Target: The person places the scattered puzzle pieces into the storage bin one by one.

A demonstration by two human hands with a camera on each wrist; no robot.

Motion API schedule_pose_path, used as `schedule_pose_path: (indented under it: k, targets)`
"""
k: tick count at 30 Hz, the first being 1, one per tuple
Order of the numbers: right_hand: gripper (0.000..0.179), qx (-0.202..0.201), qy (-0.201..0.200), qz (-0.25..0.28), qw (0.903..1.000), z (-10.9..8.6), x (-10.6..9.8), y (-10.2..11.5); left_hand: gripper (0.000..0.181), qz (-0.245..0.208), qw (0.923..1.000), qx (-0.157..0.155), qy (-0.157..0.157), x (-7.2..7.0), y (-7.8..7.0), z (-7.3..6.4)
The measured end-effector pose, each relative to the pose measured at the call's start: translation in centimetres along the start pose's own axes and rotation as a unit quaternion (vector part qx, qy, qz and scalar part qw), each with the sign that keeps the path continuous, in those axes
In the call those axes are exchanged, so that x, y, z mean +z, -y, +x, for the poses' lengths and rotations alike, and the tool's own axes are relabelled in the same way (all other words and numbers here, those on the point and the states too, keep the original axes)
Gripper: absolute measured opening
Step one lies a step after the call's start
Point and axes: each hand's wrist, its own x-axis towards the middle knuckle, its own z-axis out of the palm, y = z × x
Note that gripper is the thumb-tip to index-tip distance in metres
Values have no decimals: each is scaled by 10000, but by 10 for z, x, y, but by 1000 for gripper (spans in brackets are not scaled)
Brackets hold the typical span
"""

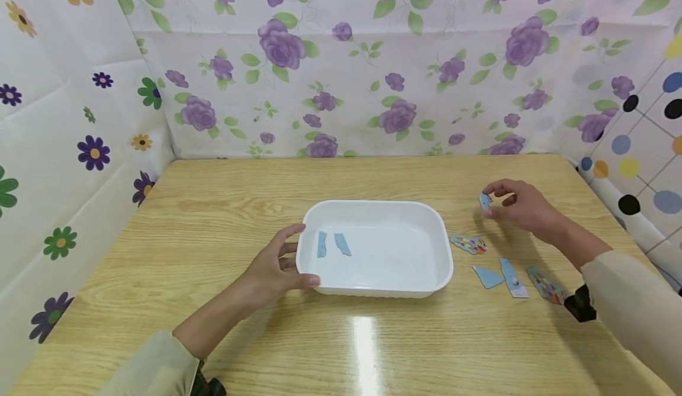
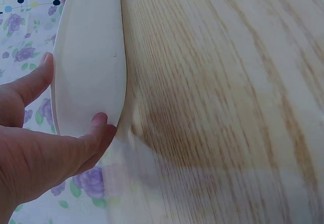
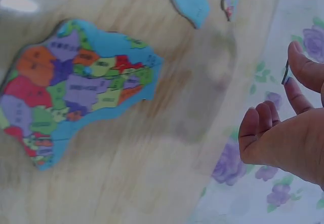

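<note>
At the left end of a white plastic tray (image 1: 394, 248), my left hand (image 1: 269, 266) grips the rim, its thumb on the near corner and the fingers along the side. Two narrow blue puzzle pieces (image 1: 343, 244) lie inside, toward the tray's left. Beyond the tray's right end, my right hand (image 1: 524, 206) pinches a small blue puzzle piece (image 1: 484, 201) between thumb and fingers, raised over the table. The right wrist view shows that piece (image 3: 286, 72) edge-on, as a thin dark strip. Below it lies a puzzle piece with a colourful printed map (image 3: 81, 82).
Right of the tray, several flat pieces lie on the wooden table (image 1: 240, 200): a multicoloured one (image 1: 470, 244) by the tray, a blue triangular one (image 1: 487, 276), a long blue one (image 1: 513, 279) and another multicoloured one (image 1: 546, 285). Flowered sheets (image 1: 330, 64) hang behind.
</note>
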Motion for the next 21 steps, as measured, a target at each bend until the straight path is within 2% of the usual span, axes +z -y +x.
schedule_pose_path:
  k: [4,14,21]
  targets:
    - [50,46,50,31,10000,3,-2,10,102,6,10000,-69,-48,1,-1,1]
    - [50,-215,131,138,9996,10,-2,41,102,-48,9999,-100,-26,1,1,2]
    - [46,-312,102,176,9993,10,3,54,101,-8,10000,-12,11,0,-1,0]
